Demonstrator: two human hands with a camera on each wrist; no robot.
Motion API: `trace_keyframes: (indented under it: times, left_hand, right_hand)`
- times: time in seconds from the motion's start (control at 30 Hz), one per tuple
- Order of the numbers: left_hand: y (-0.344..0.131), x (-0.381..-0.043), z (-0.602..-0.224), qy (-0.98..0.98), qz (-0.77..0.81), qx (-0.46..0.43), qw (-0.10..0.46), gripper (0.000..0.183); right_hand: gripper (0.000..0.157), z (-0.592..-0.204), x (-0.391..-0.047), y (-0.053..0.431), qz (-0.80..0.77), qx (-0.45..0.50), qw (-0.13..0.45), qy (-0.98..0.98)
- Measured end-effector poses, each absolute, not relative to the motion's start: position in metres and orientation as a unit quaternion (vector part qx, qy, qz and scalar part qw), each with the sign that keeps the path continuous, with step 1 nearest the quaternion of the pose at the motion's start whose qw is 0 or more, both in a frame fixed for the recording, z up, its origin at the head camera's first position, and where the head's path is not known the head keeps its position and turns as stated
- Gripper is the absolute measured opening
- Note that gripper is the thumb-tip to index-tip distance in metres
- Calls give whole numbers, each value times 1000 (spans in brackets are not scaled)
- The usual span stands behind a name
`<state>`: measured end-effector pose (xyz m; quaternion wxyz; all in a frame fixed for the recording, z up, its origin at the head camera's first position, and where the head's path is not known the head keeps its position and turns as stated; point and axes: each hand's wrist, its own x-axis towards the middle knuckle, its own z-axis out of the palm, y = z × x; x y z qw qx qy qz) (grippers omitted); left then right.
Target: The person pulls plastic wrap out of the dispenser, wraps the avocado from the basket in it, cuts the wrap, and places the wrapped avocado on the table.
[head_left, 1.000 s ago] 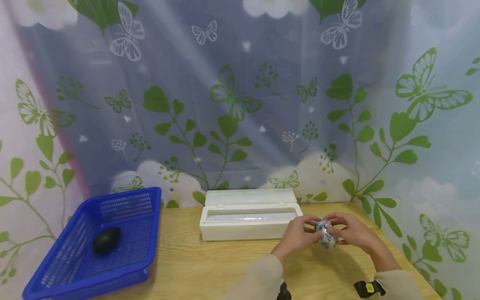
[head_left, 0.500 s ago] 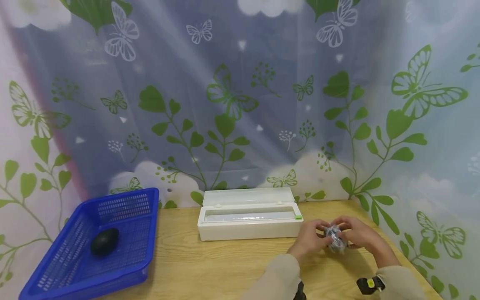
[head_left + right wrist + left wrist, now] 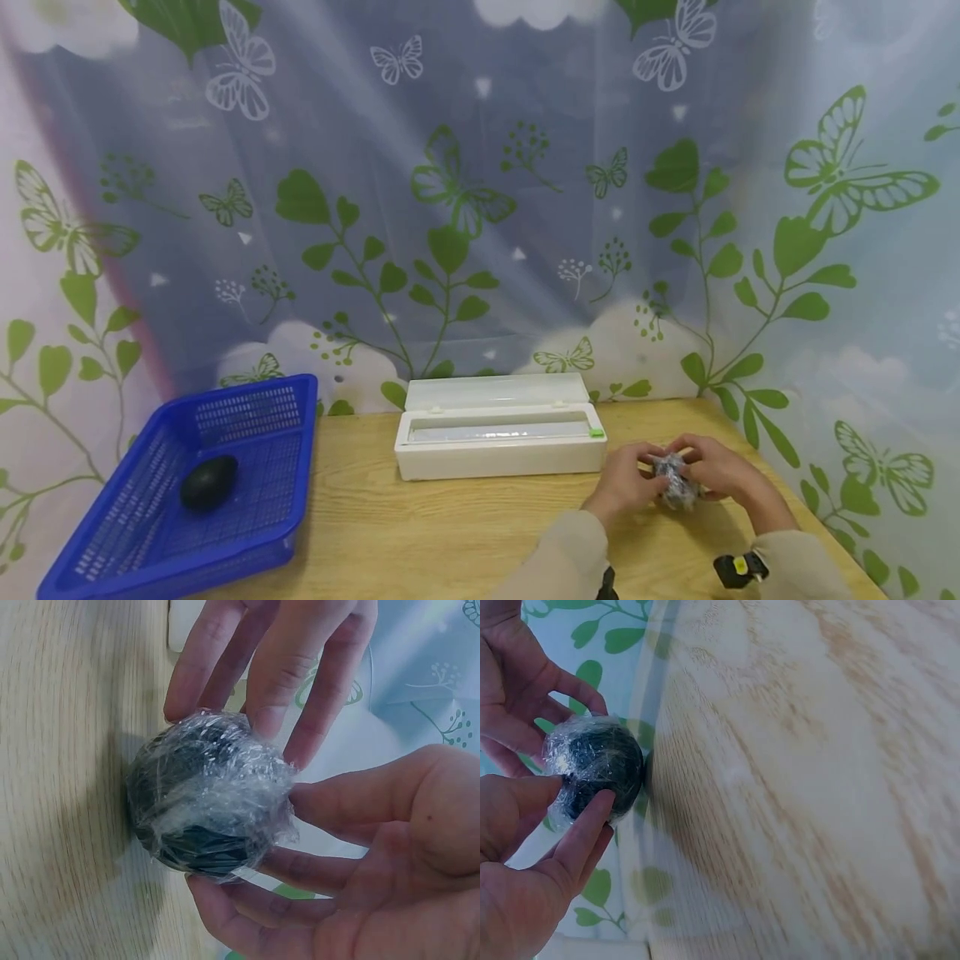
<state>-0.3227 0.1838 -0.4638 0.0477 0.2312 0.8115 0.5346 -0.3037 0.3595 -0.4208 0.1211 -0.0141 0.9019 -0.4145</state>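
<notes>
An avocado, dark and rounded, is wrapped in crinkled clear cling film. It sits between both hands over the right part of the table, at or just above the wood. My left hand pinches it from the left with thumb and fingers. From the right, my right hand holds it with curled fingers. In the left wrist view the left fingertips press the film on the avocado, and the right hand grips the other side. The avocado's underside is hidden.
A white cling film dispenser stands at the back with its lid up, a film roll inside and a green slider at its right end. At left, a blue basket holds another dark avocado. A patterned curtain hangs behind.
Both hands have shifted slightly right and down with the wrapped avocado, uncovering the dispenser's green slider. The fingers have changed position a little on the film. The view has moved slightly too.
</notes>
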Motion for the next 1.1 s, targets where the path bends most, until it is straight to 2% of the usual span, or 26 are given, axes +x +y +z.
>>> trace_keyframes:
  times: [0.37, 0.6, 0.8, 1.1]
  left_hand:
    - [185, -320, -463, 816, 531, 223, 51, 36]
    - [183, -318, -461, 839, 497, 220, 36, 40]
    - [170, -318, -462, 845, 480, 230, 41, 39]
    - [141, -322, -462, 848, 458, 259, 68, 42]
  right_hand:
    - [35, -420, -302, 357, -403, -13, 117, 908]
    - [40, -420, -304, 356, -372, -35, 82, 924]
    - [47, -421, -306, 356, -341, -68, 63, 936]
    - [57, -423, -306, 355, -286, -69, 56, 954]
